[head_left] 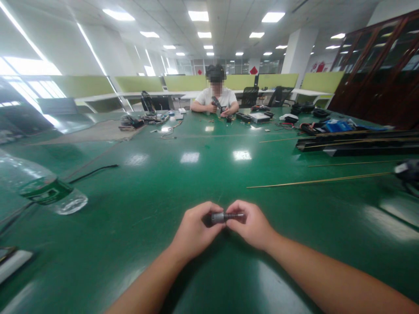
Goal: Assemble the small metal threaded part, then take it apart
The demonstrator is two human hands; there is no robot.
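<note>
Between my two hands lies a small grey metal cylinder [218,217] with a dark spring-like coil [231,216] around a thin shaft on its right side. The whole piece is held level, just over the green tabletop. My left hand [194,229] is closed, thumb and forefinger pinching the cylinder. My right hand [250,224] is closed around the coil and shaft end, its fingertips meeting the left ones near the middle. The cylinder's far left end is hidden in the left hand. Its exact kind cannot be made out.
A clear plastic bottle [54,192] lies on the green table [157,174] at left, beside a black cable [94,173]. Thin brass-coloured rods [314,181] and black rails [356,144] lie at right. Across the table, a person [214,98] holds a power tool among scattered parts.
</note>
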